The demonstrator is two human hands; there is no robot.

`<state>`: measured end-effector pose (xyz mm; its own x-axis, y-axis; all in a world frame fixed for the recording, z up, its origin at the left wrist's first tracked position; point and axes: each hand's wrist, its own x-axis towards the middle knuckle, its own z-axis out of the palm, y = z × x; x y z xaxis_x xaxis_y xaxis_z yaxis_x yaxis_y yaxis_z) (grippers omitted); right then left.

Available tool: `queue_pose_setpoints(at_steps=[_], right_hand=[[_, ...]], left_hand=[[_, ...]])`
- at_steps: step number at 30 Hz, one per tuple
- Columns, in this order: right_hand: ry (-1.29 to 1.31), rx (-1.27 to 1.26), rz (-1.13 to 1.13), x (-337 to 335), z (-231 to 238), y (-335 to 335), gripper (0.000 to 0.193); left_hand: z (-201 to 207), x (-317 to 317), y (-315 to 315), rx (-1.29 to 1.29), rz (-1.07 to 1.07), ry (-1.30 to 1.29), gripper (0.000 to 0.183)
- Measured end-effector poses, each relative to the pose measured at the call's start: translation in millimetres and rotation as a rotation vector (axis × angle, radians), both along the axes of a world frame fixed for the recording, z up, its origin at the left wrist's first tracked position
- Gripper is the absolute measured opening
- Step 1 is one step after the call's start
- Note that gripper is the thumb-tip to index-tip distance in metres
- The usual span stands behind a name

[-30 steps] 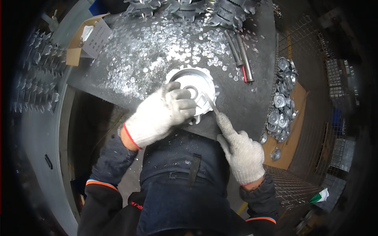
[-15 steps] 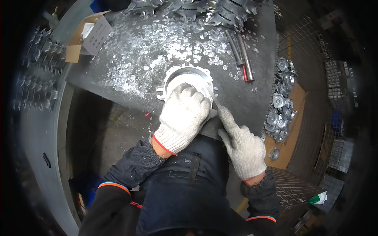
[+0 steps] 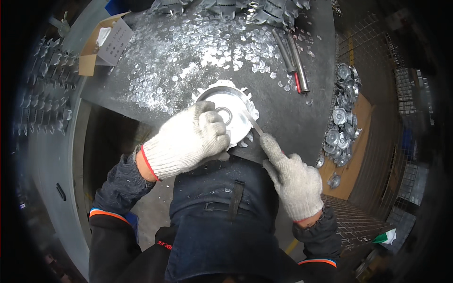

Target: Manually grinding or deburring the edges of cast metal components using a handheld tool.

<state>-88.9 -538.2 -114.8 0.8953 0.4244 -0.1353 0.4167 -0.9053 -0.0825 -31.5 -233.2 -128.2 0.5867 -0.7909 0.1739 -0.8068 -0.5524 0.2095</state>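
A round cast-metal housing (image 3: 241,110) with lugs around its rim rests near the table's front edge, its shiny hollow side and inner ring facing up. My left hand (image 3: 193,137), in a white knit glove, is closed on the housing's left and near side; its thumb is partly hidden. From the right, my gloved right hand (image 3: 295,179) grips a narrow flat file-like tool (image 3: 256,126), index finger stretched along it. The tool's tip meets the right inside of the housing's rim. Its handle is hidden in the glove.
Small metal flakes (image 3: 188,61) litter the dark table (image 3: 283,118). Metal bars (image 3: 297,66), one with a red part, lie at the right. More castings stand at the back (image 3: 278,14) and in a wire-sided container (image 3: 342,127). An open carton (image 3: 115,45) sits at the far left.
My left hand has moved left and down, from over the housing to its left side, uncovering the inner ring. The housing appears turned. The tool stays at its right rim.
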Motion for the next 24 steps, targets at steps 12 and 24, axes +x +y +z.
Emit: queue_pose_setpoints(at_steps=[12,24], right_hand=[[0.02,-0.037,0.01,1,1,2,0.077],[0.11,0.046,-0.031,-14,1,0,0.072]], left_hand=[[-28,-25,-52,-0.205,0.418,-0.098,0.031],[-19,-18,-24,-0.12,0.283,-0.082,0.036]])
